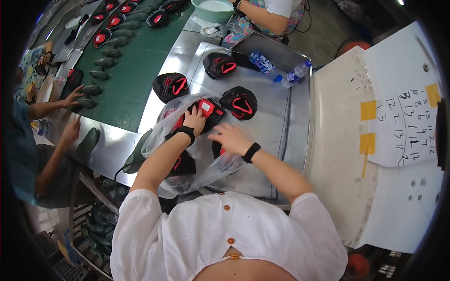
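Beneath the clear plastic bag (213, 177), a silver tabletop (267, 122). Around the bag's far side, 3 loose black-and-red shoes (239, 103). In or atop the bag's far part, cannot tell which, a labelled shoe (215, 114). Well beyond the bag to the right, 2 plastic bottles (265, 65). At the bag's far part, the left hand (194, 121), fingers laid over the labelled shoe; cannot tell if closed on it. Over the bag's right side, the right hand (233, 139), blurred, fingers partly spread, hold unclear. Looks like arranging shoes at the bag; probably calls next for steadying the labelled shoe against loose film.
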`<state>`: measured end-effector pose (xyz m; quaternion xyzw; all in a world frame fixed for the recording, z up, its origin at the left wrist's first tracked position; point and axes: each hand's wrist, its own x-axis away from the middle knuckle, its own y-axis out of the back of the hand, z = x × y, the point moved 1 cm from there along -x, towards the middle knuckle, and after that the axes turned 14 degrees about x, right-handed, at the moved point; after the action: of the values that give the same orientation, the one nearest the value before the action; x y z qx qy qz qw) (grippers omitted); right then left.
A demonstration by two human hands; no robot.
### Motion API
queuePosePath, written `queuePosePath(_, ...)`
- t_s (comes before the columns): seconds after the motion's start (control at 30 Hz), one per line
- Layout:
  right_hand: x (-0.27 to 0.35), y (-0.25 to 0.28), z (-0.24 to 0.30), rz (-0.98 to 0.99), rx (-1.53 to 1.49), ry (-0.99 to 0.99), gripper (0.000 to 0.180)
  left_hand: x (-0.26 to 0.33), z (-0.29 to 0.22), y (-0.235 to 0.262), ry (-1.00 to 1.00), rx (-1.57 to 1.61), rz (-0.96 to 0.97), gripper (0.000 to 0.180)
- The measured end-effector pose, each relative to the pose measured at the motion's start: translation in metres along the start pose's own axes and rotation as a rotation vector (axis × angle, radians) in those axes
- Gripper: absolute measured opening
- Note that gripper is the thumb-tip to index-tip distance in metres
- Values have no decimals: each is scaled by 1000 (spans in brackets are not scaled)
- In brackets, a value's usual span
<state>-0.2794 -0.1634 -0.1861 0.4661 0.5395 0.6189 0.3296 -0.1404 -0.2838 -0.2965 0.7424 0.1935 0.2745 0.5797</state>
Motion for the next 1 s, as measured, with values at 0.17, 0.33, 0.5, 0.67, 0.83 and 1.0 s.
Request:
queuePosePath(0.17, 0, -38, 14, 83, 53, 205, 16, 6, -26, 37, 163, 94, 116, 62)
queuePosePath(0.33, 14, 9, -25, -343, -381, 235, 8, 5, 3, 31, 92, 291, 67, 38)
queuePosePath(0.5, 69, 16, -67, -428, -809, 117, 17, 35, 26, 133, 182, 1020, -96, 22)
queuePosePath(0.67, 80, -13, -66, -221, -560, -34, 19, 53, 60, 143, 179, 1901, -239, 13)
queuePosePath(0.83, 73, 37, -53, -395, -1100, 56, 22, 63, 85, 165, 146, 1968, -315, 21)
queuePosePath(1.0, 53, 23, -50, -758, -1924, 17, 23, 48, 119, 165, 248, 1974, -538, 21)
